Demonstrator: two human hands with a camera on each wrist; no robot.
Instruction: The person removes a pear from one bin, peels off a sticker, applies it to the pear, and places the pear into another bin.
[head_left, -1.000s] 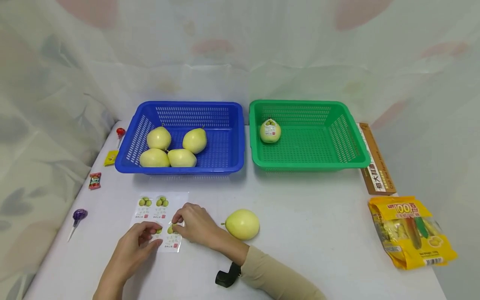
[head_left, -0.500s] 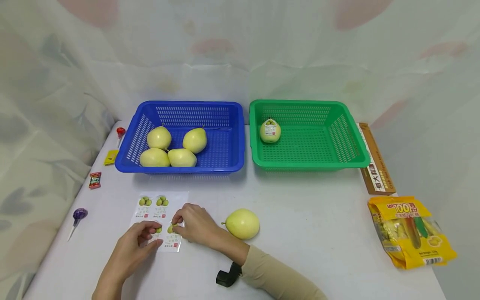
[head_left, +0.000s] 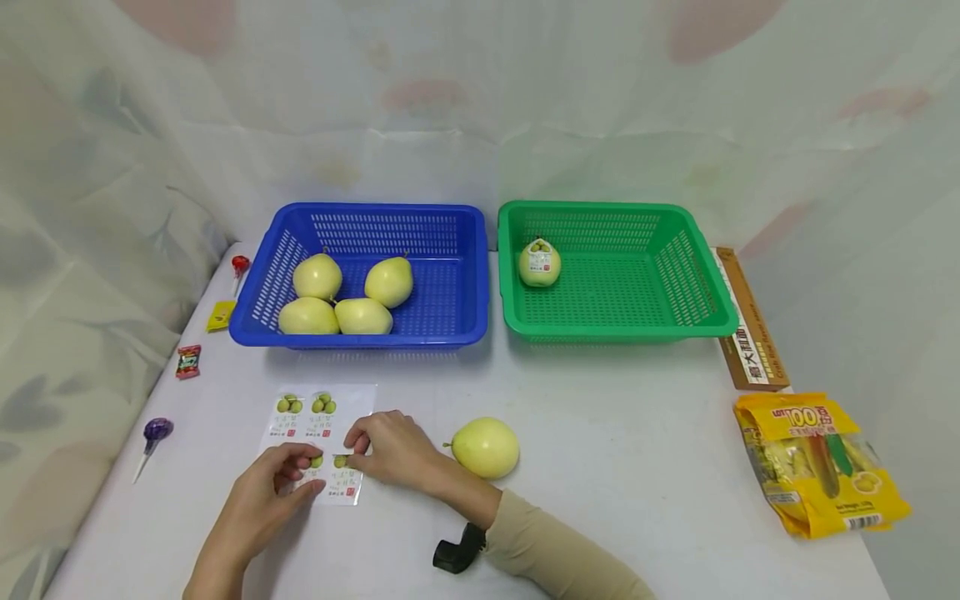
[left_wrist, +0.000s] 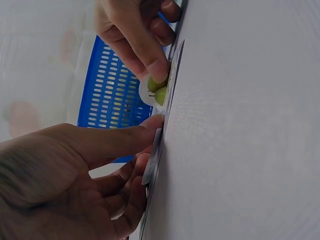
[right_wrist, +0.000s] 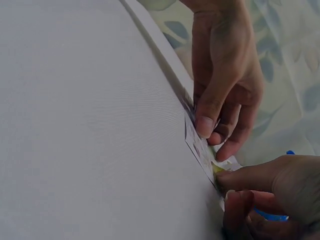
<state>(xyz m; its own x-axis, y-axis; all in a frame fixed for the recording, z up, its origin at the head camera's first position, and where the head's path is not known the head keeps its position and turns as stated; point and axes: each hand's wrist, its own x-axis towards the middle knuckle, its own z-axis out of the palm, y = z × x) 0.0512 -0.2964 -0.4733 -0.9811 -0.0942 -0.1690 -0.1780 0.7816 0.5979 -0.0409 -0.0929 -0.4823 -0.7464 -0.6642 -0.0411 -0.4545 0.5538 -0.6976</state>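
Observation:
A sheet of pear stickers (head_left: 352, 421) lies on the white table in the head view. My left hand (head_left: 255, 508) holds it at the lower left, thumb and bent fingers on its surface. With thumb and forefinger, my right hand (head_left: 397, 454) pinches the top of the lower right sticker (head_left: 342, 482). In the left wrist view, that sticker's rounded edge stands lifted and pale beside the printed green pears (left_wrist: 160, 96). A loose yellow-green pear (head_left: 486, 448) lies to the right of my right hand, its stem pointing left.
A blue basket (head_left: 442, 340) with several pears stands behind the sheet. Right of it, a green basket (head_left: 630, 331) holds one stickered pear (head_left: 540, 265). Sweets, including a purple lollipop (head_left: 157, 429), line the left side. A brown box (head_left: 753, 333) and yellow bag (head_left: 821, 467) lie right.
The right hand has shifted very slightly, and the top edge of the pinched sticker looks folded over more of its pear picture. The left hand stays in place.

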